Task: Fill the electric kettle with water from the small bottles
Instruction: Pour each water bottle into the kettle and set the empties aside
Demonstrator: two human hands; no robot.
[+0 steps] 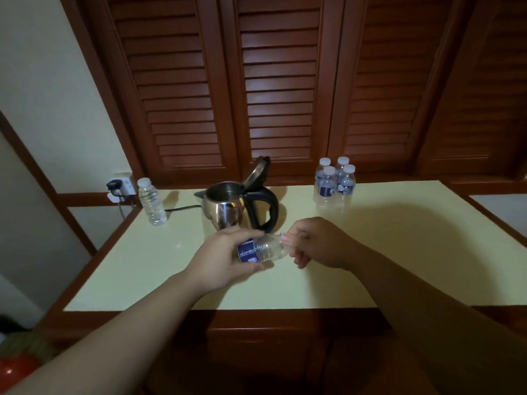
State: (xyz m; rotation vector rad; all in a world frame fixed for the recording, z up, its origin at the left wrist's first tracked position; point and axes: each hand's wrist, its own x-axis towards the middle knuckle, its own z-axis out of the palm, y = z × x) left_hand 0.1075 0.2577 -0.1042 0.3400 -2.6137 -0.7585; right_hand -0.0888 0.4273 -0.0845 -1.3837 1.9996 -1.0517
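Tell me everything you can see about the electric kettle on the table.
The electric kettle is shiny steel with a black handle on its right side and a short spout pointing left. Its hinged lid is tipped open and back, so the mouth is uncovered; whether it holds water cannot be told. It stands upright near the far middle of the pale table, with a black cord running left toward a wall socket. Neither hand touches it.

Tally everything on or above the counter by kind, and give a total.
Labelled bottles standing in the group: 4
Labelled bottle held in the left hand: 1
Unlabelled bottle standing alone: 1
Electric kettle, lid open: 1
Total: 7
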